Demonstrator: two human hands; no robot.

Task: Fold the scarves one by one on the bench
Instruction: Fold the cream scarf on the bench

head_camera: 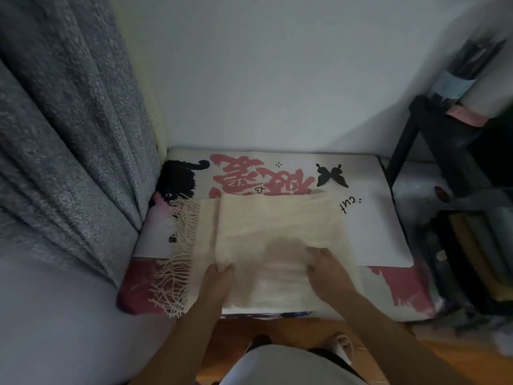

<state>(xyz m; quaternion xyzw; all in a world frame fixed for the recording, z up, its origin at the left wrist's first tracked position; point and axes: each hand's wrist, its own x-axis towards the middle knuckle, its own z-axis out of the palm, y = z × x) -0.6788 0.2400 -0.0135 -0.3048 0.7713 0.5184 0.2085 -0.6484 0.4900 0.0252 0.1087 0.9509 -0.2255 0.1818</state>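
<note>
Now, from the head view, a soft cream woven scarf with a fringed left edge [277, 232] lies folded on the printed pink-and-white bench cushion [388, 287], the left hand [218, 276] and right hand [324, 262] both pinching its near layers. It looks light and limp, best taken by its corners. Handwritten "cut" shows at far right.

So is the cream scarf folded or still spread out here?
Partly folded: the scarf lies doubled on the bench, an upper layer's edge short of the fringe. Both hands, left and right, are on it.
</note>
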